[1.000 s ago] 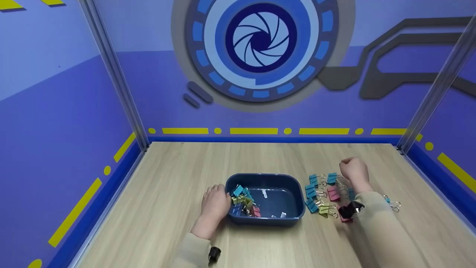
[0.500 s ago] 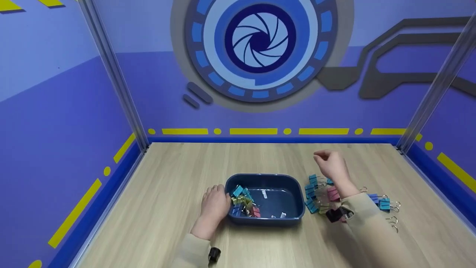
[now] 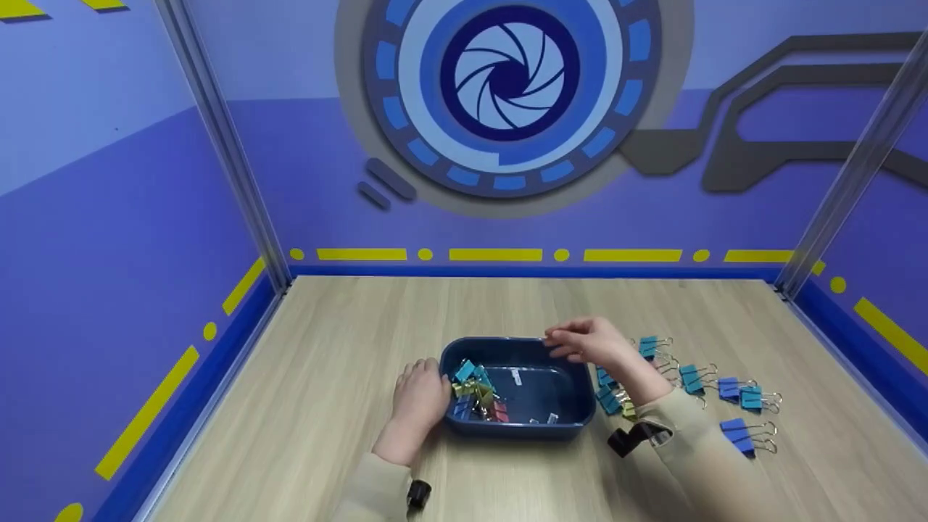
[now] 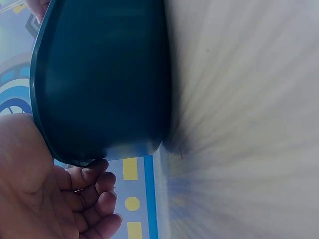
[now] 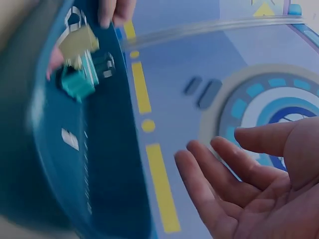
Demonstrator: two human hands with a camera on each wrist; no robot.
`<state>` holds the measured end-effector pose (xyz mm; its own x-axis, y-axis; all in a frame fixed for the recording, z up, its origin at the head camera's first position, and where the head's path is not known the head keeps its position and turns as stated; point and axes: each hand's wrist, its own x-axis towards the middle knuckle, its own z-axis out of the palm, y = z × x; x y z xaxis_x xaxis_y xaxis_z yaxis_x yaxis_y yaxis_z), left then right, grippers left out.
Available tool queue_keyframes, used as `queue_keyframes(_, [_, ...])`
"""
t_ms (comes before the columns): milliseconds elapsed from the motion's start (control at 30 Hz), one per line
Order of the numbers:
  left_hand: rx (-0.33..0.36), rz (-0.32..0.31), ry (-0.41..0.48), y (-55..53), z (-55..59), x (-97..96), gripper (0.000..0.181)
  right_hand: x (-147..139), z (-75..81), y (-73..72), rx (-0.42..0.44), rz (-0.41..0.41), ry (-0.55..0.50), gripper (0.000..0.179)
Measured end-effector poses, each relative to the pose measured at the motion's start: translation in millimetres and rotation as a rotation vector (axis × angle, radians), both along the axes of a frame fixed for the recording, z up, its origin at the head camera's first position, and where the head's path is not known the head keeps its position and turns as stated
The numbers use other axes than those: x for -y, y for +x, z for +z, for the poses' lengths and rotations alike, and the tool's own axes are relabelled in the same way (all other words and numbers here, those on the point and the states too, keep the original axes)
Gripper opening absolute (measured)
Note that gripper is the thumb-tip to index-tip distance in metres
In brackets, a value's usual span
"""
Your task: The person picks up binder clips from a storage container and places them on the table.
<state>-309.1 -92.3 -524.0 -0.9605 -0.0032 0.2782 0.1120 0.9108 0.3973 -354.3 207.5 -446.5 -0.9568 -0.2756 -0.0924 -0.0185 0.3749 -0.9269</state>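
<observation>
A dark blue plastic bin [image 3: 540, 431] stands on the table, with several coloured binder clips [image 3: 499, 412] heaped at its left end. My left hand [image 3: 420, 395] holds the bin's left rim, thumb over the edge; in the left wrist view its fingers [image 4: 102, 204] curl loosely beside the outer wall. At the back right rim hovers my right hand [image 3: 591, 341], its fingers spread and relaxed. The right wrist view shows this palm [image 5: 254, 199] up close with nothing in it. Small clear pieces [image 3: 516, 376] lie on the bin floor.
Right of the bin, more binder clips lie on the table: teal [image 3: 694, 379], blue [image 3: 736, 435] and yellow [image 3: 628, 410], some partly hidden by the right forearm. Blue printed panels [image 3: 507, 232] with metal corner posts [image 3: 239, 167] enclose the table [image 3: 348, 319].
My right hand has swept left from above the loose clips to the bin's back right rim, its fingers loosening. The left hand and the bin have stayed put.
</observation>
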Motion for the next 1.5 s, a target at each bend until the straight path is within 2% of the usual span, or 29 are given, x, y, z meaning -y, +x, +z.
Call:
queue_keyframes(100, [-0.008, -0.003, -0.006, 0.4, 0.1, -0.1, 0.026, 7, -5.2, 1.9, 0.072, 0.084, -0.052, 0.039])
queue_keyframes(233, [0.003, -0.003, -0.010, 0.6, 0.8, -0.2, 0.026, 19, -14.3, 3.1, 0.137, 0.125, -0.025, 0.037])
queue_keyframes(367, [0.013, -0.003, -0.010, 0.9, 1.3, -0.2, 0.028, 35, -29.5, 6.2, 0.151, 0.168, 0.018, 0.032])
queue_keyframes(533, [0.006, -0.002, -0.016, 0.4, 0.5, -0.3, 0.026, 56, -45.4, 12.4, 0.088, 0.178, 0.098, 0.025])
queue_keyframes(867, [0.005, 0.002, -0.007, 0.6, 0.3, -0.7, 0.027, 74, -62.1, 16.8, -0.084, 0.196, 0.246, 0.014])
queue_keyframes(1033, [-0.009, 0.001, -0.006, 0.5, 0.3, -0.4, 0.025, 75, -69.1, 15.3, -0.092, 0.221, 0.210, 0.012])
queue_keyframes(1200, [0.005, 0.004, -0.003, 1.0, 0.8, -0.3, 0.026, 75, -72.5, 15.1, -0.103, 0.237, 0.193, 0.009])
queue_keyframes(1500, [0.023, 0.010, -0.003, 0.3, 0.6, -0.8, 0.029, 76, -72.2, 15.6, -0.163, 0.114, 0.230, 0.005])
